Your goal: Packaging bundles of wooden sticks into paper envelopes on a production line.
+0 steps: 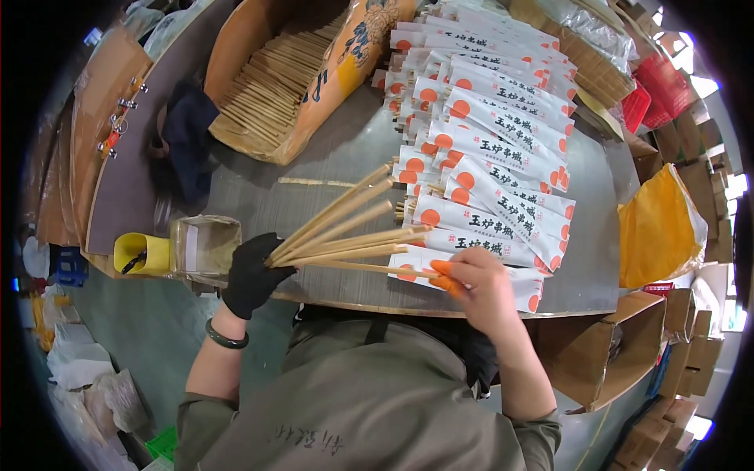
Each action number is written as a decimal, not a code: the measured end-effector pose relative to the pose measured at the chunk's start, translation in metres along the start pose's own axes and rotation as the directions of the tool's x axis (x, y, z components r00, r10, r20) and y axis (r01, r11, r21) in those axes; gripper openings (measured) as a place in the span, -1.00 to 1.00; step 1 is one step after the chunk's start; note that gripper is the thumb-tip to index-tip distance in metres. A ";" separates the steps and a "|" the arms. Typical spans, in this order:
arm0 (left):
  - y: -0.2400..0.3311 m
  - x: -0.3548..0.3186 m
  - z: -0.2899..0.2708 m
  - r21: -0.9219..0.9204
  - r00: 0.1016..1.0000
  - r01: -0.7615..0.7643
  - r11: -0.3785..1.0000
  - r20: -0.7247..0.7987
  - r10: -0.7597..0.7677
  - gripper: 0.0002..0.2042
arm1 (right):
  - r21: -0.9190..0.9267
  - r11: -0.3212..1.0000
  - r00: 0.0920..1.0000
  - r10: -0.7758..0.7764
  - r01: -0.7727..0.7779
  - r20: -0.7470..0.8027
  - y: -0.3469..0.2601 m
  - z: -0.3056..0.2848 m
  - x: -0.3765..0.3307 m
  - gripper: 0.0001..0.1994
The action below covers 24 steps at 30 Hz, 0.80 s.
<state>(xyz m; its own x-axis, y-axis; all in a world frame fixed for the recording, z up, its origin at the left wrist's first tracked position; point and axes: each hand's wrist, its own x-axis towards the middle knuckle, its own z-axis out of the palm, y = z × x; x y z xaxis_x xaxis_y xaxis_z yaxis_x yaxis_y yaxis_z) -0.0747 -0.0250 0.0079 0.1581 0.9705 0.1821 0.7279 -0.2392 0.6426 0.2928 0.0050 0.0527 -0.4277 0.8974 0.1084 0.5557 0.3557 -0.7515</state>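
A fanned bundle of wooden chopsticks (361, 220) is gripped at one end by my left hand (253, 271), which wears a black glove. The free ends spread up and to the right over the table. My right hand (481, 289), with orange covers on its fingertips, pinches the far end of the lowest chopstick (369, 268). That chopstick's other end stays in the left hand. Just beyond my right hand lies a deep pile of white paper sleeves (471, 228) with red dots and dark print. Thin stick ends poke out of some sleeves on their left side.
An open cardboard box (334, 118) full of chopsticks lies at the back of the grey table (345, 145). Dark cloth (188, 145), a yellow holder (141, 254) and a taped box (216, 245) sit left. A yellow bag (664, 228) and open carton (589, 353) are right.
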 end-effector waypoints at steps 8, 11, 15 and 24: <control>0.082 0.041 0.080 -0.761 0.972 0.117 0.638 -0.045 -0.232 -0.87 | -0.505 0.794 0.877 -0.461 0.340 -0.135 -0.015 0.032 0.034 -0.79; 0.049 0.038 0.077 -0.866 0.939 0.147 0.478 -0.031 -0.343 -0.84 | -0.478 0.857 0.957 -0.271 0.191 -0.103 -0.008 0.012 0.012 -0.72; 0.036 0.036 0.070 -0.351 0.926 0.231 0.907 -0.207 -0.316 -0.78 | -0.587 0.741 0.943 -0.296 0.326 0.149 0.015 0.041 -0.023 -0.70; 0.036 0.013 0.068 -0.448 0.913 0.233 0.863 -0.205 -0.352 -0.80 | -0.363 0.906 0.939 -0.296 0.217 -0.177 0.020 0.046 -0.027 -0.77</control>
<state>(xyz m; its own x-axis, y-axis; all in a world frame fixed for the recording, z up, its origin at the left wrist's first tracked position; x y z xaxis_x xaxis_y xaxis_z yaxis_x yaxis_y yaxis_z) -0.0012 -0.0189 -0.0177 -0.2489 0.9641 0.0922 0.3662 0.0055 0.9305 0.2827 -0.0238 0.0049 -0.4398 0.7833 0.4394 0.6690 0.6121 -0.4215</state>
